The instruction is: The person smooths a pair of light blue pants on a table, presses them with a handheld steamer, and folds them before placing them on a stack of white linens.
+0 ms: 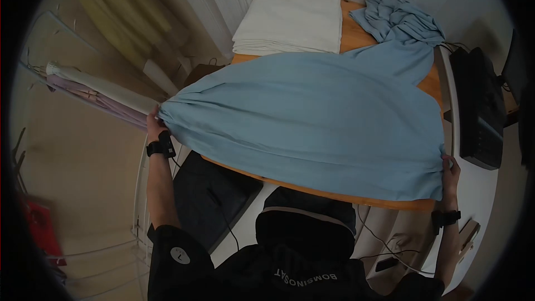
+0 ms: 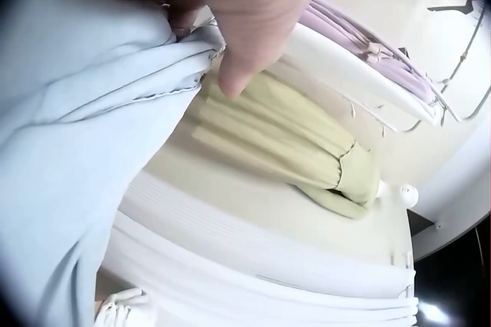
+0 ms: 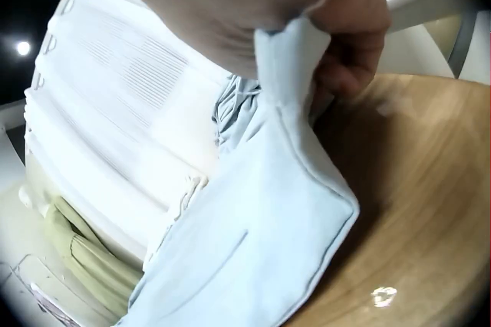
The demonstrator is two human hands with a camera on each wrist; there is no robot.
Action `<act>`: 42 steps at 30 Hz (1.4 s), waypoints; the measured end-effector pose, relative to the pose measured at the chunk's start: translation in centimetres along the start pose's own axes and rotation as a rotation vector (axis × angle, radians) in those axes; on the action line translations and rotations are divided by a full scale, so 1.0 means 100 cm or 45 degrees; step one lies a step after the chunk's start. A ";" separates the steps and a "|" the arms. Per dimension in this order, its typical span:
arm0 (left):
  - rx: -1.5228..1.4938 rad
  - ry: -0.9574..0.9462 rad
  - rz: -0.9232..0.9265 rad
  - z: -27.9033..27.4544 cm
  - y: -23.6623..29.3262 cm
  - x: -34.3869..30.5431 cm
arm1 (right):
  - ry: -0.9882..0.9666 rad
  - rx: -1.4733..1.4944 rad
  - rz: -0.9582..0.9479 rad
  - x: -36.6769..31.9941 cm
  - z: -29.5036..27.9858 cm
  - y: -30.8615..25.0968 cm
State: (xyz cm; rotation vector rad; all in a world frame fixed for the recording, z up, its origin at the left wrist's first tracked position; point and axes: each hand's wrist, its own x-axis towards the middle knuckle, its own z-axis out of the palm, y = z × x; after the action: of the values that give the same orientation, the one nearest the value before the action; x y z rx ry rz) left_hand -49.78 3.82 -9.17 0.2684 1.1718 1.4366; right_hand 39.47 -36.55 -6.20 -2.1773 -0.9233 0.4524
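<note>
A large light blue cloth (image 1: pixel 301 117) is stretched across the wooden table between both hands. My left hand (image 1: pixel 155 125) grips its gathered left end, out past the table's edge; in the left wrist view the folds bunch up at the fingers of that hand (image 2: pixel 245 13). At the right end, my right hand (image 1: pixel 452 174) pinches the near corner. Seen from the right wrist, the blue cloth (image 3: pixel 245 220) hangs from the curled fingers of the right hand (image 3: pixel 337 28), its hemmed edge over the wood. Part of the cloth trails toward the back right.
A folded white cloth stack (image 1: pixel 290 22) lies at the back of the table (image 1: pixel 356 28), beside a crumpled blue heap (image 1: pixel 398 19). A black device (image 1: pixel 476 106) stands on the right. Left are a drying rack (image 1: pixel 95 92) with hung clothes and a yellow-green garment (image 1: pixel 131 8). A dark chair (image 1: pixel 306 223) is in front.
</note>
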 end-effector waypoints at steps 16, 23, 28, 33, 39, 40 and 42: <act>0.221 -0.346 -0.014 0.024 0.081 0.003 | 0.457 -0.732 -0.427 0.006 -0.031 -0.129; 0.282 -0.208 -0.039 0.047 0.082 -0.055 | 0.277 -0.007 0.194 -0.091 -0.014 -0.106; 0.316 -0.231 -0.069 0.026 0.075 -0.036 | 0.158 -0.425 0.306 -0.138 0.031 -0.056; 0.273 -0.201 -0.056 0.041 0.077 -0.043 | 0.484 -0.493 0.046 -0.144 0.048 -0.054; 0.391 -0.437 0.045 0.002 0.100 -0.014 | 0.074 -0.396 0.261 -0.125 0.021 -0.048; 0.433 -0.520 0.063 -0.006 0.102 -0.006 | 0.081 -0.012 0.296 -0.120 0.010 -0.050; 0.532 -0.599 0.154 -0.016 0.106 -0.001 | 0.057 0.778 0.407 -0.103 -0.022 -0.076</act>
State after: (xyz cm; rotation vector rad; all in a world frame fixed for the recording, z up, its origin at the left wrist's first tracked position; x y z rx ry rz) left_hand -57.51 5.18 -1.82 0.9295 1.0615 1.1304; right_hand 30.03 -41.42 1.22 -1.7521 -0.3385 0.7272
